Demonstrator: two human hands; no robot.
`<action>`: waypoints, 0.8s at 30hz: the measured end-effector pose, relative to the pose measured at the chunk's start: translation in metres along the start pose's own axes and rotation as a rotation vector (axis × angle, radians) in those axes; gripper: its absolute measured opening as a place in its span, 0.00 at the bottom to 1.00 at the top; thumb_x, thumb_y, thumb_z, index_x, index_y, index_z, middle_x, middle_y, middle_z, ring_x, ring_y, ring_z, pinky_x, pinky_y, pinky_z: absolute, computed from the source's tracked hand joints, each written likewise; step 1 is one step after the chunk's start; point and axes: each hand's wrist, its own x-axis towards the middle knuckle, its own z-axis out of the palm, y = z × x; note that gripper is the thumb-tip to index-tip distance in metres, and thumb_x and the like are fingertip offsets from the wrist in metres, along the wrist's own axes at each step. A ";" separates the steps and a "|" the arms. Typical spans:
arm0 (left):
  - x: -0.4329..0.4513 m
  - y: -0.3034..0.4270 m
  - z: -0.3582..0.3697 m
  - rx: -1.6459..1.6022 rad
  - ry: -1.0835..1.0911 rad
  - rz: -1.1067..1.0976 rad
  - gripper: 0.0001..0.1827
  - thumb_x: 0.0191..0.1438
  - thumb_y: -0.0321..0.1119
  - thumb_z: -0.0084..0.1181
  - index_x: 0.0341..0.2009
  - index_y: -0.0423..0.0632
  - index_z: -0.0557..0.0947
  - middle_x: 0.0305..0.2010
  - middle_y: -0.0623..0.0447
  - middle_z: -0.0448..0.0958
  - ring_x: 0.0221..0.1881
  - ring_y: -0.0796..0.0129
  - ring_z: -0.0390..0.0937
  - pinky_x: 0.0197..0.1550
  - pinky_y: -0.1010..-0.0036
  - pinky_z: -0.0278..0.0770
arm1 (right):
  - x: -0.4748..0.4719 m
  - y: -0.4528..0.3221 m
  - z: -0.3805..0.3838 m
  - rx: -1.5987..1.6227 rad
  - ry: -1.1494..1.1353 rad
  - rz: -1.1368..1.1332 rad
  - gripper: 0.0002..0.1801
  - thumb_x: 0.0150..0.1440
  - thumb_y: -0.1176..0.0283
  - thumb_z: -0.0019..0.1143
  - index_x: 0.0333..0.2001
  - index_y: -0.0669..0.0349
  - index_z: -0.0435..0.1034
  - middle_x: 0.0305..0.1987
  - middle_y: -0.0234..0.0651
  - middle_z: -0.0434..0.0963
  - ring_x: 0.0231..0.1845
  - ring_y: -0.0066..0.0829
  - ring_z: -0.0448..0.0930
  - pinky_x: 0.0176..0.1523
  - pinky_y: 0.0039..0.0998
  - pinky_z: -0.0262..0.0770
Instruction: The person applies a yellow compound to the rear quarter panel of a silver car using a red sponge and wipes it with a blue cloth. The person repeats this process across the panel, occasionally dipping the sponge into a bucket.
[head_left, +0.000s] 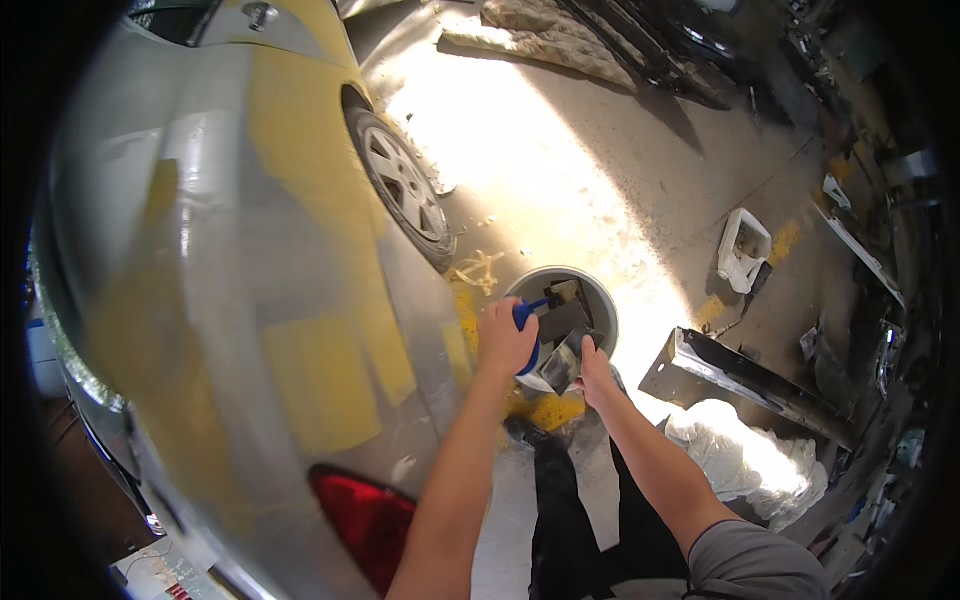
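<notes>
In front of me a round grey bucket stands on the floor beside the car. My left hand is closed around a blue tool whose narrow end points over the bucket; its exact kind is partly hidden by my fingers. With my right hand I grip a flat, dark-edged pad with a pale, worn face, possibly sandpaper, above the bucket's near side. Dark sheets that look like sandpaper lie inside the bucket. The silver car body has broad yellowish patches.
Left of me are the car's wheel and red tail light. Masking tape scraps lie near the bucket. To the right are a cut white plastic jug, a long dark metal part and crumpled plastic sheeting.
</notes>
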 end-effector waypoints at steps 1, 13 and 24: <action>0.001 -0.022 0.050 -0.037 -0.065 -0.148 0.26 0.63 0.46 0.67 0.60 0.46 0.82 0.60 0.37 0.80 0.63 0.37 0.77 0.68 0.49 0.74 | 0.050 0.005 -0.017 0.038 -0.050 0.025 0.29 0.76 0.44 0.52 0.66 0.55 0.72 0.50 0.31 0.85 0.52 0.31 0.87 0.50 0.43 0.85; 0.025 -0.173 0.287 0.098 0.022 -0.587 0.41 0.60 0.53 0.69 0.70 0.42 0.74 0.69 0.29 0.75 0.70 0.33 0.73 0.71 0.45 0.73 | 0.225 0.038 0.013 -0.778 0.135 -0.679 0.12 0.65 0.66 0.65 0.43 0.66 0.81 0.34 0.54 0.87 0.37 0.57 0.88 0.43 0.50 0.81; 0.006 -0.139 0.198 -0.593 -0.262 -0.721 0.41 0.52 0.36 0.76 0.69 0.43 0.73 0.61 0.41 0.81 0.58 0.54 0.83 0.61 0.61 0.83 | 0.206 0.006 -0.026 -1.086 0.149 -0.547 0.22 0.63 0.74 0.56 0.61 0.52 0.78 0.47 0.59 0.87 0.52 0.65 0.86 0.58 0.58 0.82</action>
